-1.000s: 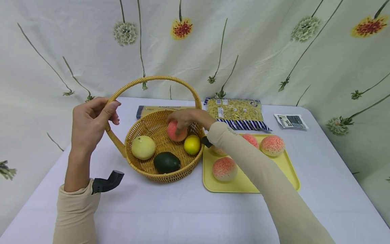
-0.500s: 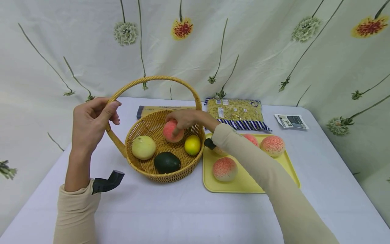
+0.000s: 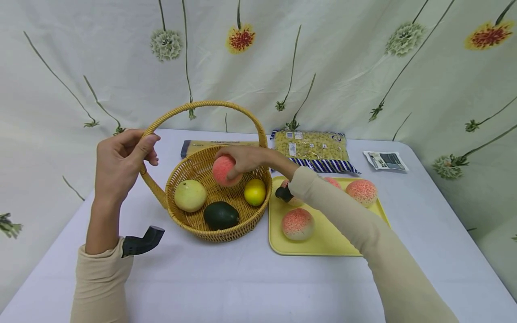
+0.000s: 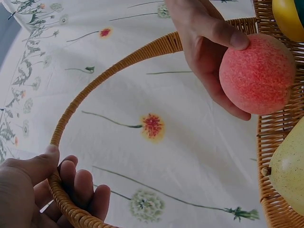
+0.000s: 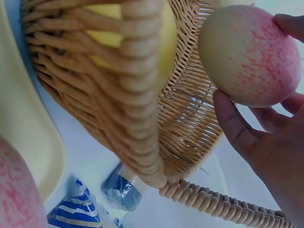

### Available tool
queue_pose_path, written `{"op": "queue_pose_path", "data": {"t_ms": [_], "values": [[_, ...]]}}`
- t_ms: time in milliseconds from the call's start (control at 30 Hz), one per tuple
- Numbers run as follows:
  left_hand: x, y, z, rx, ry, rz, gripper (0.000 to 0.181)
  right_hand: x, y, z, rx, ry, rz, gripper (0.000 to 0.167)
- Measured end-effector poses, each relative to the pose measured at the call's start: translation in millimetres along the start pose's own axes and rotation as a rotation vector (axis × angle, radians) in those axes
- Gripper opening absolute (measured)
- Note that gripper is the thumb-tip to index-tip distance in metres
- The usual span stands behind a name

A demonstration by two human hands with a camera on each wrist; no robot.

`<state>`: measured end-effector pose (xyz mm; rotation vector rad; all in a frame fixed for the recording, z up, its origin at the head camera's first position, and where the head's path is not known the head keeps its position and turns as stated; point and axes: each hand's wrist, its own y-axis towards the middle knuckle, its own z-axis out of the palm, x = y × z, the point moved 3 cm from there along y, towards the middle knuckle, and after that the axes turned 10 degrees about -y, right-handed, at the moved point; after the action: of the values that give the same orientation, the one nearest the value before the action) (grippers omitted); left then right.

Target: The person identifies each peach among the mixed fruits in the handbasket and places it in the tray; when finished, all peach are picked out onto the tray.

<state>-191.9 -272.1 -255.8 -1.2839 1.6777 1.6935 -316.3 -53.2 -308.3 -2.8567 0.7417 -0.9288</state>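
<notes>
My left hand (image 3: pixel 123 163) grips the handle (image 3: pixel 203 103) of a round wicker basket (image 3: pixel 226 236) at its left side. Over the basket's back part, my right hand (image 3: pixel 248 158) holds a pink peach (image 3: pixel 224 171) between thumb and fingers. The right wrist view shows that peach (image 5: pixel 251 57) with a pale yellow side. Inside the basket lie a pale green pear (image 3: pixel 190 195), a dark green avocado (image 3: pixel 221 215) and a yellow lemon (image 3: pixel 255 192). In the left wrist view, the thumb and fingers of the left hand (image 4: pixel 57 185) curl round the handle.
Right of the basket, a yellow tray (image 3: pixel 323 249) bears several peaches, one of them at its front (image 3: pixel 298 224); my right forearm covers part of it. Behind stand a bag of pasta (image 3: pixel 313 146) and a long brown package (image 3: pixel 202 146). A small white packet (image 3: pixel 385 160) lies at the back right.
My right hand has shifted slightly left with the peach, which now sits a little higher and farther left over the basket. The left hand stays on the handle.
</notes>
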Motion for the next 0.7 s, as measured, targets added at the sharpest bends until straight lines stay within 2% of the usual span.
{"op": "queue_pose_path", "data": {"t_ms": [200, 400, 533, 700], "values": [[0.3, 0.0, 0.1, 0.001, 0.0, 0.002, 0.016, 0.7, -7.2, -1.3, -0.01, 0.01, 0.002, 0.062], [0.2, -0.3, -0.3, 0.0, 0.013, 0.001, 0.016, 1.0, -13.2, -1.8, -0.002, 0.022, -0.034, 0.062], [0.2, -0.2, -0.2, 0.004, -0.017, 0.001, 0.016, 3.2, -17.3, -0.5, -0.011, -0.008, -0.05, 0.06], [0.7, 0.1, -0.2, 0.009, -0.04, 0.0, 0.015, 6.7, -20.9, 2.6, -0.005, 0.018, -0.082, 0.059]]}}
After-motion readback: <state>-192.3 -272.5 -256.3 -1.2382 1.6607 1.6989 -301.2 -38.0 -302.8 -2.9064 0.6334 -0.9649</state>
